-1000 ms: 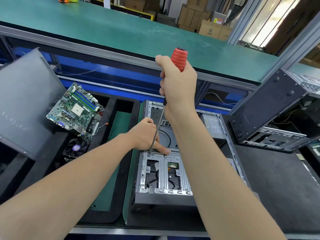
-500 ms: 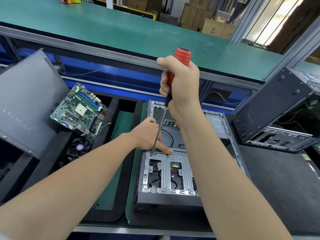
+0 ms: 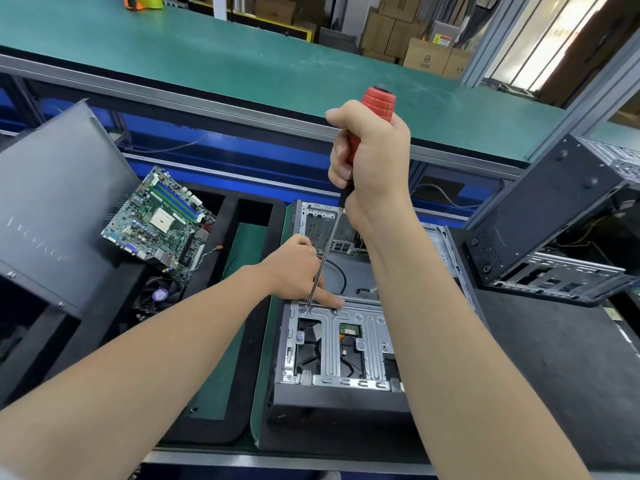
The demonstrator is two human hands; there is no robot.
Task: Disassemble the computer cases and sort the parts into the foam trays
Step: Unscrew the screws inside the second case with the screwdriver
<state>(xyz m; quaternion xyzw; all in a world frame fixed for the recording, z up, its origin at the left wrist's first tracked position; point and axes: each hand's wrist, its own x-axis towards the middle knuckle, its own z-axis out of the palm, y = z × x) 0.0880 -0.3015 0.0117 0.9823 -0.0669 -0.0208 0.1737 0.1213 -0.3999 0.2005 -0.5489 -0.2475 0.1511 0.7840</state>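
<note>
While my right hand (image 3: 372, 161) is closed tight round the red handle of the screwdriver (image 3: 378, 102), the thin shaft goes down at a slant and its tip sits on a screw (image 3: 303, 309) at the far left corner of the metal bracket (image 3: 327, 344). This bracket is in the near part of the open case (image 3: 343, 401), which lies flat before me. My left hand (image 3: 294, 268) rests on the bracket's far edge. Its index finger (image 3: 330, 301) lies straight along that edge, just beside the tip. The other fingers are curled next to the shaft, and I cannot tell if they pinch it. On the left a motherboard (image 3: 162, 220) lies tilted on a black foam tray (image 3: 227, 220).
</note>
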